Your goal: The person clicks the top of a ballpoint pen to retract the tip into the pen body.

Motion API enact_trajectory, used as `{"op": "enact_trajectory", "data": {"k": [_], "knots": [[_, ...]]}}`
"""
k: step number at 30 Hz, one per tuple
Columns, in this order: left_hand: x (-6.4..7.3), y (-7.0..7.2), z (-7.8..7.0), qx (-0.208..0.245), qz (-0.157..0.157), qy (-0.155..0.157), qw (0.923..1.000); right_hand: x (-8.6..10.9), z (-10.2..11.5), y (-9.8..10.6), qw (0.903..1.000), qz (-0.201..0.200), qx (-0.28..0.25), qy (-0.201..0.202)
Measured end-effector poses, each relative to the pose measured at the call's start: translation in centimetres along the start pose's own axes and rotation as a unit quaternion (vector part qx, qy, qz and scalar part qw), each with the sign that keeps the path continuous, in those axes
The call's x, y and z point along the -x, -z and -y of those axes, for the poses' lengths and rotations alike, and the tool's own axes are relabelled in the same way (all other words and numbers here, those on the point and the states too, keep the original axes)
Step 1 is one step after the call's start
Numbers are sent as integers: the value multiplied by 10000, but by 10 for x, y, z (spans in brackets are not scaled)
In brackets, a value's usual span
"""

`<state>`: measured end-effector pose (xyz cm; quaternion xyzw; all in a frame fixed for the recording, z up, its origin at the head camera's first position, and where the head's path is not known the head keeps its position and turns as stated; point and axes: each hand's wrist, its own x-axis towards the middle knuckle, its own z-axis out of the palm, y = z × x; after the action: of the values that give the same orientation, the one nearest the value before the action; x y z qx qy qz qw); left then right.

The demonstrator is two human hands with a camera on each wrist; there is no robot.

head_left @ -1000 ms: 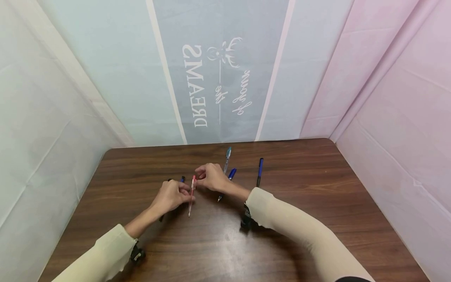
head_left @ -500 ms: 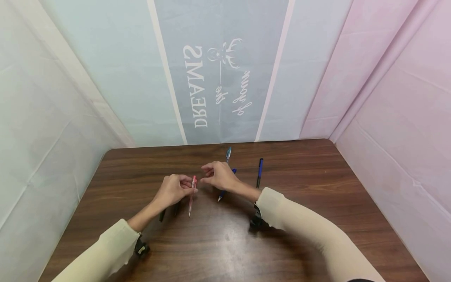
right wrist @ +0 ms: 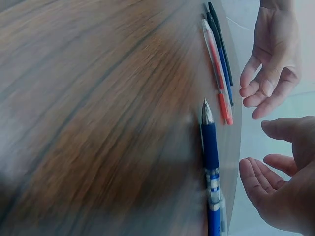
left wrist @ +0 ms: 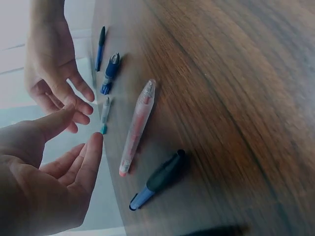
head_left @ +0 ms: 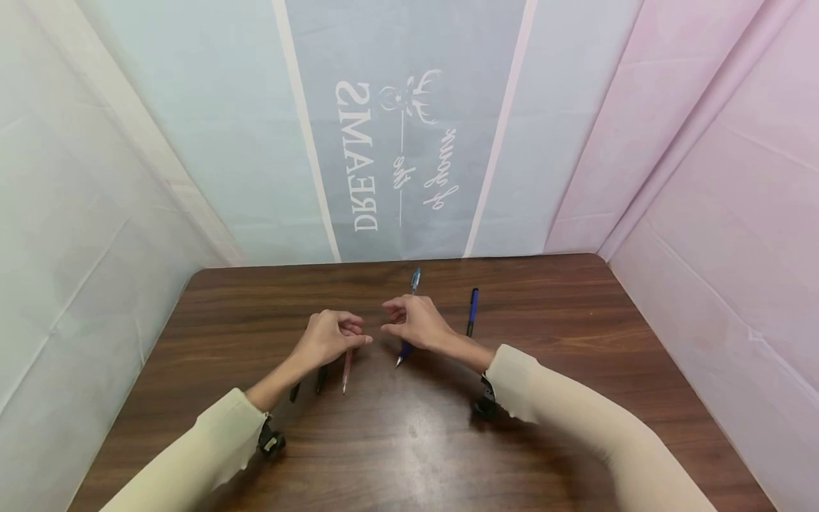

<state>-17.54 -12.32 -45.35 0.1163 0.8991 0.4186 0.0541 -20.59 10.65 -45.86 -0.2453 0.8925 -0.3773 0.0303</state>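
My left hand (head_left: 329, 339) hovers over a clear red pen (left wrist: 138, 128), thumb and fingers apart with nothing between them. The red pen lies on the wooden table, partly hidden by that hand in the head view. Beside it lie a blue pen with a dark grip (left wrist: 160, 179) and a black pen (right wrist: 221, 44). Facing the left hand, my right hand (head_left: 419, 323) is held above a blue pen with a metal tip (right wrist: 210, 147), its fingers loosely bent and holding nothing. A light-blue clear pen (head_left: 415, 279) lies just beyond the right hand.
Farther right lies a blue and black pen (head_left: 473, 306). The brown table (head_left: 397, 455) reaches back to a printed cloth (head_left: 409, 142), with pale cloth walls at both sides. Each wrist wears a small black camera.
The left thumb and fingers, earlier at the red pen, have come off it and moved right. The right hand has drawn away to the right, over the blue pen. The red pen now lies alone.
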Motion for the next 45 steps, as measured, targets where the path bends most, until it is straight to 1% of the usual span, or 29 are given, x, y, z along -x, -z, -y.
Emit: {"op": "enact_trajectory", "data": {"k": [4,14,20,24,30,34,40,45], "knots": [[-3,-3,-4,68,50,29,10000,5,-5,6,10000,-15,-81,1],[-9,-13,-13,296,111,16,9995,19,-20,17,9998,-154,38,140],[-12,-19,-21,342,189,-22,9992,24,-27,27,9996,-239,126,19],[-15,-24,-24,403,257,27,9989,26,-34,33,9995,-268,126,-84],[-15,-32,-25,380,313,78,9988,27,-44,38,9980,-467,386,-155],[-15,-39,-26,414,351,96,9985,26,-49,40,9973,-501,508,-200],[-18,-47,-28,480,395,279,9977,24,-57,40,9963,-492,614,-359],[-20,-51,-30,502,430,395,9970,22,-62,38,9961,-530,601,-378]]}}
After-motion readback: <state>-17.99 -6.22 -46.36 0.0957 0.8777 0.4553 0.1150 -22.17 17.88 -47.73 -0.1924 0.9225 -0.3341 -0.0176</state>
